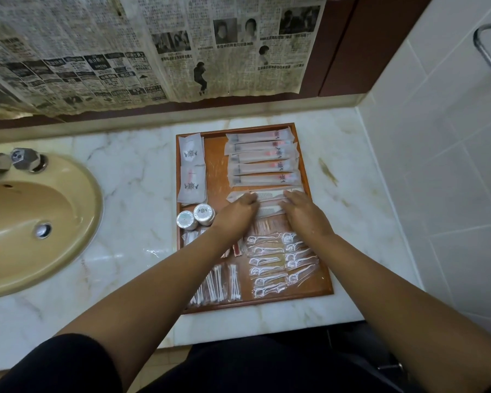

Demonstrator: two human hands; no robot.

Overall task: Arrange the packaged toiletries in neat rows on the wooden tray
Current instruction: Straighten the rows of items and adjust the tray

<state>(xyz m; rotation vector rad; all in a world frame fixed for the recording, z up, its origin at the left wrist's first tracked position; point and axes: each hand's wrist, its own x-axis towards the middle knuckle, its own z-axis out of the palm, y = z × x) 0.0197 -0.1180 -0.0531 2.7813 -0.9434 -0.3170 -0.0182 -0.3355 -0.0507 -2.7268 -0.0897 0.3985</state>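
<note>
The left hand [240, 207] and right hand [302, 208] pressed flat fingers on the comb packets [270, 195]; overshooting toward 12 o'clock could skew the toothbrush row [262, 158].

Left hand [240, 207], right hand [302, 209] on combs [268, 196].
Combs lay on tray [216, 171], between toothbrush packs [262, 158] and floss picks [267, 262].
</note>
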